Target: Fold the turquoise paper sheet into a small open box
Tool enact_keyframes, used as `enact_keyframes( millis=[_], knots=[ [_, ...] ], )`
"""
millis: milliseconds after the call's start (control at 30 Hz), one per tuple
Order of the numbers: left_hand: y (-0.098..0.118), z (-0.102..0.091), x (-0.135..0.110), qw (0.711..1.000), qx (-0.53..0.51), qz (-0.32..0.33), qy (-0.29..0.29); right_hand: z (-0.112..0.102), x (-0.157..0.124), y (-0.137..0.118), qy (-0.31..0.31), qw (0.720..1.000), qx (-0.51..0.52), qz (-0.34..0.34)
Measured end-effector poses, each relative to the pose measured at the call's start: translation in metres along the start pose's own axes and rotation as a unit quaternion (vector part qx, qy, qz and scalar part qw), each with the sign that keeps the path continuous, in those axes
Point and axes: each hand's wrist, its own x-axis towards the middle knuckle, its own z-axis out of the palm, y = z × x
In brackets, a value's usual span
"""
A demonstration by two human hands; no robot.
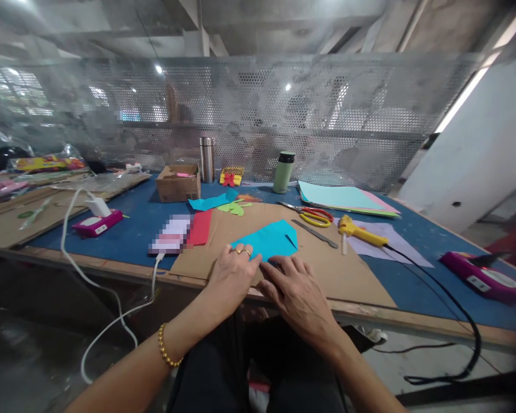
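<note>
A folded sheet of turquoise paper [270, 238] lies on a brown cardboard sheet [327, 269] at the near edge of the table. My left hand [233, 272], with rings and a gold bead bracelet on the wrist, lies flat with its fingers pressing the paper's near left edge. My right hand [296, 285] rests beside it, fingers spread and fingertips on the paper's near edge. Neither hand holds anything.
On the blue table [137, 226]: scissors [312, 214], a metal blade [315, 234], a yellow glue gun [359, 230] with black cable, red paper [200, 227], a cardboard box [178, 182], a steel flask [206, 159], a green bottle [284, 172], stacked coloured sheets [344, 198], magenta devices [97, 222] [485, 276].
</note>
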Motion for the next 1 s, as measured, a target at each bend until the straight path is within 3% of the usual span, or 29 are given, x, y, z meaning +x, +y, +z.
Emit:
enact_keyframes(
  millis=[367,533,1000],
  knots=[
    [0.000,-0.002,0.003,1.000,0.006,-0.001,-0.015,0.002,-0.006,0.006,0.041,0.994,0.103,0.007],
    [0.003,0.000,0.000,1.000,0.012,-0.005,0.009,0.000,-0.002,0.001,0.007,1.000,0.017,0.003],
    [0.009,0.002,-0.007,0.999,0.026,-0.022,0.023,0.003,-0.001,0.000,0.002,1.000,-0.021,-0.005]
  ],
)
